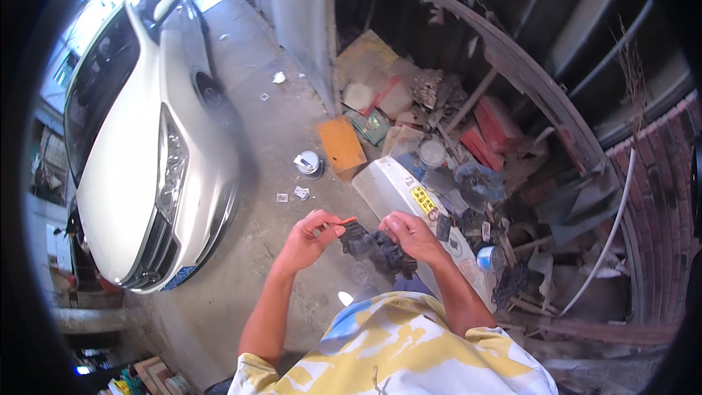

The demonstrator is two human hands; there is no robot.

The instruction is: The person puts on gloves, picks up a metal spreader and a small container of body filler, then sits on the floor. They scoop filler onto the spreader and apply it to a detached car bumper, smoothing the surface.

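In front of my body, both hands are on dark, bunched fabric with an orange edge, which looks like a work glove (355, 238). My left hand (314, 236) pinches it by the orange edge between thumb and fingers. At the other side, my right hand (411, 235) is closed on the darker, crumpled part, which hangs below the fingers. Whether this is one glove or a pair cannot be made out. Below the hands, the fabric hangs over part of my legs.
A white car (121, 168) stands at the left. Ahead are a paint bucket (310, 164) and an orange box (341, 145). A long white panel (387, 181) lies just beyond my hands. Heaped clutter, including a blue-and-white can (490, 258), spreads at right beside a curved pale pipe (614, 238).
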